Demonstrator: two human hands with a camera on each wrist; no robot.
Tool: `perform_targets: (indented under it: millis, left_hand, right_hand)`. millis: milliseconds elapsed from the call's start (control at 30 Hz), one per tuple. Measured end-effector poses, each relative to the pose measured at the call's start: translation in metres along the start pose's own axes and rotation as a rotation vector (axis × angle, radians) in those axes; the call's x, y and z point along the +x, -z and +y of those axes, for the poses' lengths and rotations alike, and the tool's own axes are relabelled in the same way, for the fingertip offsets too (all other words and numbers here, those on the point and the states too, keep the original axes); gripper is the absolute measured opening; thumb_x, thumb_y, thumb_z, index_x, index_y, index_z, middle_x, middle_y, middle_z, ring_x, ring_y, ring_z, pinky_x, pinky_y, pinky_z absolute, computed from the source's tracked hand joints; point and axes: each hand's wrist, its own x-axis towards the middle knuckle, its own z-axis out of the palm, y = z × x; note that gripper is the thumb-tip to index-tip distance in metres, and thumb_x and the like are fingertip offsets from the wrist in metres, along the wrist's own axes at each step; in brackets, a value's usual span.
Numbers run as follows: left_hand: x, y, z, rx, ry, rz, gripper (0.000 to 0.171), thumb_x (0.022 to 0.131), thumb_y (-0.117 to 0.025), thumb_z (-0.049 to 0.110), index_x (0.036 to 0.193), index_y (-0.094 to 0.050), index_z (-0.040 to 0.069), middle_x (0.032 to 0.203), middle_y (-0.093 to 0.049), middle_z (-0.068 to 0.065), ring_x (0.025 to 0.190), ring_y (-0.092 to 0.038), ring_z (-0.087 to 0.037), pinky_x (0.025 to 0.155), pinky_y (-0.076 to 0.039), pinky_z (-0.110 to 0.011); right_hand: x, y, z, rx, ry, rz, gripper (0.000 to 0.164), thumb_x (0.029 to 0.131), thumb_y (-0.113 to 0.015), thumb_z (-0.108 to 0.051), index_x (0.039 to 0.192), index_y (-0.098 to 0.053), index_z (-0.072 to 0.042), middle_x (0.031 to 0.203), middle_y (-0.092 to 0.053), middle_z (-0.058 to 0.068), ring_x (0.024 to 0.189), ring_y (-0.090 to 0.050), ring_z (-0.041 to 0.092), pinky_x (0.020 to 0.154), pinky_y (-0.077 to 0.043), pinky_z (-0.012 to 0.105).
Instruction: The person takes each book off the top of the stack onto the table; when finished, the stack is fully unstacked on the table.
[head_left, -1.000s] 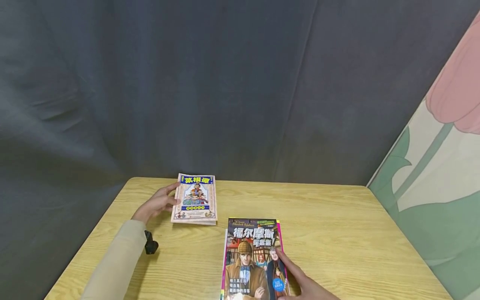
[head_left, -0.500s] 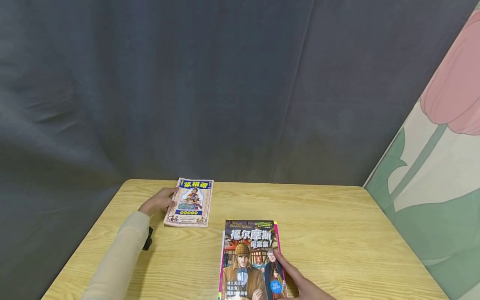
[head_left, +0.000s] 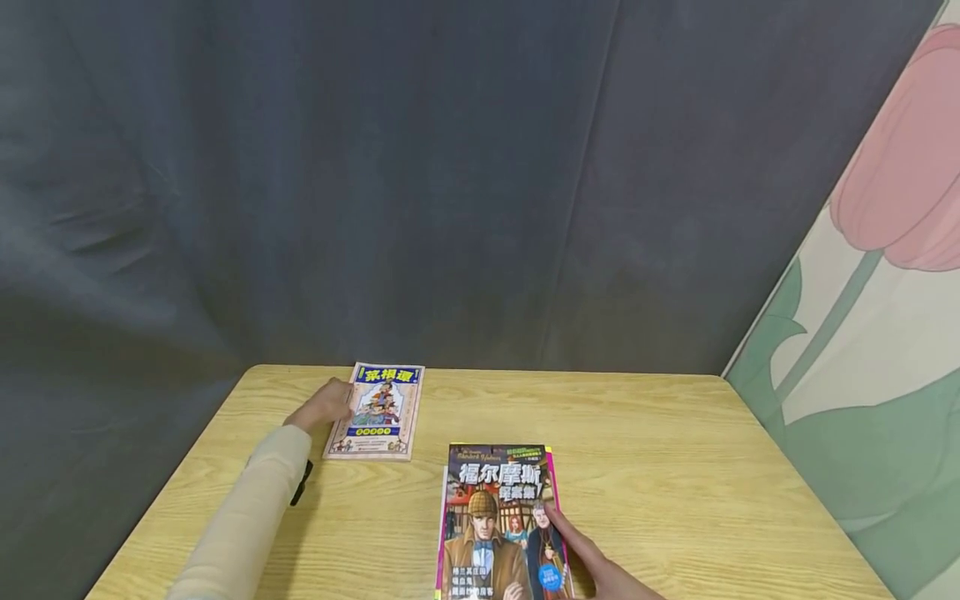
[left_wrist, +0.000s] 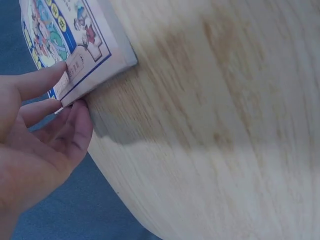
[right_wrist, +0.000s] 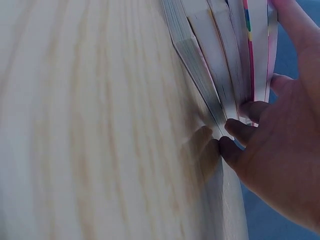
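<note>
A small book point(head_left: 378, 412) with a pale pink border and blue title band lies at the table's far left. My left hand point(head_left: 327, 404) holds it by its left side. In the left wrist view, one finger of that hand point(left_wrist: 40, 135) lies on the cover and others bend at the book's point(left_wrist: 95, 57) edge. At the front, a detective comic book point(head_left: 487, 533) tops a stack of several books point(right_wrist: 225, 55). My right hand point(head_left: 592, 558) rests against the stack's right side, its fingertips touching the book edges in the right wrist view.
The wooden table point(head_left: 660, 467) has rounded back corners. A dark grey curtain point(head_left: 390, 183) hangs behind it. On the right hangs a cloth with a pink tulip point(head_left: 900, 158). A black strap device point(head_left: 302, 482) sits on the left wrist.
The small book, whose front edge was raised a second ago, now lies flat on the table, the left hand still on it. The right hand stays at the stack. The head view shifts slightly.
</note>
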Motion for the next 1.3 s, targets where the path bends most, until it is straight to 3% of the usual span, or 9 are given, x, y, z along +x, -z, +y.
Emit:
perform_targets:
  millis: [100,333,533,700,800,967,1100,1200,1300]
  left_hand:
    - [-0.001,-0.002,-0.003,0.028,-0.009,0.059,0.059,0.076,-0.062,-0.007,0.131,-0.044,-0.018,0.123,-0.046,-0.038,0.108,-0.049,-0.046,0.099,-0.041,-0.055]
    - [-0.015,-0.012,-0.009,-0.017,0.012,0.234,0.067,0.084,-0.067,0.003,0.141,-0.035,-0.012,0.134,-0.038,-0.038,0.117,-0.041,-0.053,0.096,-0.040,-0.062]
    - [-0.024,-0.018,0.004,-0.079,-0.042,0.287,0.062,0.087,-0.066,0.005,0.140,-0.038,-0.011,0.135,-0.041,-0.036,0.120,-0.039,-0.052,0.098,-0.039,-0.061]
    - [-0.037,-0.028,0.034,-0.144,-0.138,0.294,0.057,0.087,-0.065,0.004,0.137,-0.042,-0.011,0.133,-0.045,-0.034,0.121,-0.043,-0.051,0.102,-0.036,-0.061]
    - [-0.055,-0.041,0.062,-0.252,-0.229,0.223,0.052,0.090,-0.063,0.005,0.136,-0.044,-0.011,0.126,-0.052,-0.032,0.113,-0.052,-0.047,0.095,-0.045,-0.055]
    - [-0.093,-0.068,0.108,-0.446,-0.299,-0.016,0.056,0.097,-0.058,0.024,0.143,-0.038,-0.002,0.132,-0.049,-0.026,0.109,-0.057,-0.037,0.084,-0.054,-0.043]
    - [-0.112,-0.085,0.130,-0.498,-0.296,-0.080,0.066,0.096,-0.060,0.031,0.148,-0.032,0.003,0.141,-0.039,-0.027,0.114,-0.054,-0.040,0.088,-0.052,-0.047]
    - [-0.117,-0.096,0.136,-0.516,-0.282,-0.076,0.074,0.091,-0.067,0.029,0.150,-0.029,0.003,0.138,-0.038,-0.026,0.111,-0.054,-0.037,0.090,-0.050,-0.049]
    - [-0.119,-0.105,0.138,-0.526,-0.272,-0.057,0.082,0.085,-0.074,0.025,0.150,-0.028,0.003,0.136,-0.039,-0.023,0.106,-0.053,-0.030,0.090,-0.049,-0.050]
  right_hand:
    - [0.002,0.000,0.005,-0.009,0.042,0.010,0.097,0.089,-0.069,-0.022,0.155,0.001,-0.011,0.162,0.001,0.000,0.137,-0.005,0.000,0.096,-0.030,0.071]
    - [0.003,-0.003,0.013,-0.031,0.230,0.022,0.094,0.089,-0.069,-0.016,0.152,-0.001,0.003,0.161,-0.004,0.013,0.141,-0.006,0.002,0.107,-0.029,0.035]
    - [0.001,0.000,0.005,-0.010,0.161,0.033,0.097,0.087,-0.071,-0.014,0.154,-0.002,-0.003,0.162,-0.004,0.005,0.139,-0.008,-0.001,0.106,-0.032,0.033]
    - [0.000,0.001,-0.002,-0.037,0.053,0.037,0.097,0.087,-0.071,-0.015,0.156,-0.003,-0.010,0.161,-0.004,-0.001,0.137,-0.009,0.000,0.103,-0.035,0.040]
    - [-0.001,0.000,-0.005,-0.039,-0.019,0.038,0.096,0.088,-0.070,-0.014,0.156,-0.003,-0.014,0.161,-0.005,0.003,0.137,-0.010,0.000,0.103,-0.034,0.047]
    - [-0.002,0.001,-0.008,0.069,-0.131,-0.004,0.085,0.096,-0.059,-0.014,0.156,0.002,-0.019,0.159,0.005,0.020,0.132,-0.006,-0.008,0.103,-0.024,0.067]
    - [-0.002,0.003,-0.013,0.208,-0.258,-0.020,0.071,0.103,-0.045,-0.020,0.155,0.002,-0.033,0.160,0.011,0.008,0.137,-0.004,-0.001,0.111,-0.026,0.035]
    - [-0.001,0.003,-0.016,0.228,-0.292,-0.005,0.067,0.104,-0.044,-0.025,0.154,-0.002,-0.038,0.161,0.007,0.006,0.142,-0.009,0.020,0.100,-0.029,0.012]
    - [0.000,0.001,-0.018,0.219,-0.306,0.013,0.068,0.102,-0.047,-0.028,0.154,-0.004,-0.039,0.161,0.003,0.012,0.142,-0.020,0.030,0.100,-0.034,0.019]
